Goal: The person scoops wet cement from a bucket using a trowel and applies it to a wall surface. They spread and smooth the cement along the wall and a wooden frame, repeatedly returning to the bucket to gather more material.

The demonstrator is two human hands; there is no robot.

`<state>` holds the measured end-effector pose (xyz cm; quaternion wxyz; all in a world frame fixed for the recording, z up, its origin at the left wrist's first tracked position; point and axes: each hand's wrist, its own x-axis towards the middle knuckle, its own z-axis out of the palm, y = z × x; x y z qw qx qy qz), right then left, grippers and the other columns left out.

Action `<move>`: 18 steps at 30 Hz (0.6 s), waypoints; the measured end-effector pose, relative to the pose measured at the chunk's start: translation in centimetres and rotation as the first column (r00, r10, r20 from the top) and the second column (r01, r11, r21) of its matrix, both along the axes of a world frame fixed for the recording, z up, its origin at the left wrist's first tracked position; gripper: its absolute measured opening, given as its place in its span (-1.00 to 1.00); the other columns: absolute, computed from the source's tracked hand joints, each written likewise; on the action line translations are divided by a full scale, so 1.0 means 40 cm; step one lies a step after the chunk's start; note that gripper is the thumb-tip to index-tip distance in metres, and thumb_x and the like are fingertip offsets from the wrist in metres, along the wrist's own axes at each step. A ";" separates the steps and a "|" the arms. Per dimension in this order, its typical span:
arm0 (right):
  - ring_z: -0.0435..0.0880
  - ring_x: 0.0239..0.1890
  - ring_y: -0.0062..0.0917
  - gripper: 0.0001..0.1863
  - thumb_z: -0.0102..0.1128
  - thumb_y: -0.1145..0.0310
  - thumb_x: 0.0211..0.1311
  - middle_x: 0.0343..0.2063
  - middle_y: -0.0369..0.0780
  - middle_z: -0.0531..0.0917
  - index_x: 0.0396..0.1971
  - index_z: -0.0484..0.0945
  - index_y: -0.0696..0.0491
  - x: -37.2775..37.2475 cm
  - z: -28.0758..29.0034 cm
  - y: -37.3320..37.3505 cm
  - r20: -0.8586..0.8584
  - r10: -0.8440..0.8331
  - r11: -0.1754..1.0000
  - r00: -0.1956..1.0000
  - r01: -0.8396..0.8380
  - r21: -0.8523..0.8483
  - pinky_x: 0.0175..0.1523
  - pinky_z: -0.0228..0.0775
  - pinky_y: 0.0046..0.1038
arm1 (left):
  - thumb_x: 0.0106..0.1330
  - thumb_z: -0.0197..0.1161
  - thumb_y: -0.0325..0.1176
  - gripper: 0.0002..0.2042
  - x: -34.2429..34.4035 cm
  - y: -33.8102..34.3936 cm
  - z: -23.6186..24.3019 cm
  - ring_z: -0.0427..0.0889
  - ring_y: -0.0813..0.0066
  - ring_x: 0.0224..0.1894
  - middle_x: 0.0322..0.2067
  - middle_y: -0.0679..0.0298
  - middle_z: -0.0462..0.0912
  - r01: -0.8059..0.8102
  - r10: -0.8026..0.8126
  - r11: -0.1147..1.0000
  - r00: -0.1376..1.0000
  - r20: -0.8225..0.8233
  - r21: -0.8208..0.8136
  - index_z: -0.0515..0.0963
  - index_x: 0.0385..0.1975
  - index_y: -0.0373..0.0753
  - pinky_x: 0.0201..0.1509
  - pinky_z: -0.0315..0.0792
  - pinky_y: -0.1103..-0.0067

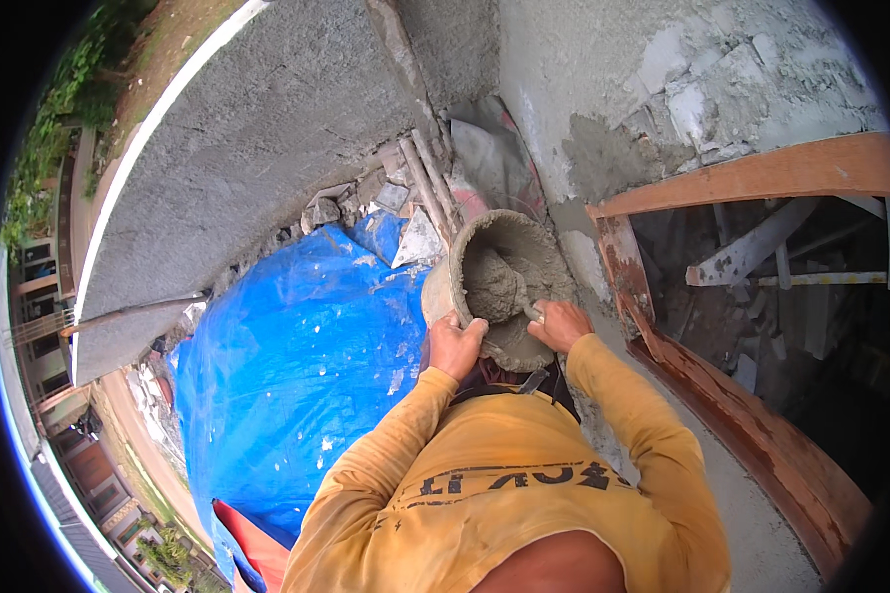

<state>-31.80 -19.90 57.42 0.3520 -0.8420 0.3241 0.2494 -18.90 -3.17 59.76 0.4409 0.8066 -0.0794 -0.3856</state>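
A tilted, mortar-coated bucket [436, 287] is in front of my body, with wet grey mortar [494, 277] inside. My left hand [455, 341] grips its left rim, thumb over the edge. My right hand [562, 324] is closed on the handle of a mortar-covered tool [530, 310], apparently a trowel, whose head is in the mortar and hard to make out. My yellow sleeves and shirt fill the lower middle.
A blue tarp [287, 356] covers the left floor beside rubble [326, 208] and wooden sticks [425, 183]. Rough plastered walls [583, 69] rise ahead. A wooden-framed opening [761, 168] with debris inside is at right. Beyond the white-edged parapet [218, 119] lie greenery and buildings below.
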 end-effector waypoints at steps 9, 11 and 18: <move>0.59 -0.23 -0.10 -0.56 0.20 0.14 -0.04 -0.31 -0.03 0.63 -0.20 0.54 0.14 -0.073 0.061 -0.046 0.123 -0.206 0.975 0.971 0.214 -0.053 -0.12 0.40 -0.17 | 0.01 0.23 -0.31 -0.70 0.084 -0.001 -0.126 0.54 0.36 -0.56 -0.60 0.03 0.57 -0.149 0.147 0.988 0.988 -0.040 -0.041 0.47 -0.53 -0.54 -0.44 0.45 0.42; 0.58 -0.25 -0.10 -0.58 0.21 0.16 -0.03 -0.34 -0.05 0.61 -0.22 0.54 0.15 -0.059 0.091 -0.059 0.278 -0.184 0.970 0.943 0.220 -0.105 -0.14 0.40 -0.16 | 0.00 0.24 -0.31 -0.69 0.095 -0.013 -0.116 0.55 0.33 -0.56 -0.61 0.01 0.56 -0.158 0.159 0.986 0.987 0.011 -0.057 0.46 -0.54 -0.54 -0.44 0.45 0.41; 0.57 -0.40 -0.19 -0.62 0.21 0.21 0.05 -0.48 -0.05 0.58 -0.23 0.52 0.20 0.044 0.341 -0.117 0.404 -0.037 0.994 0.914 -0.010 0.112 -0.25 0.41 -0.27 | 0.05 0.22 -0.37 -0.74 0.129 0.076 -0.234 0.58 0.32 -0.57 -0.58 0.05 0.56 -0.133 0.140 0.990 0.971 0.192 -0.049 0.46 -0.50 -0.53 -0.55 0.47 0.43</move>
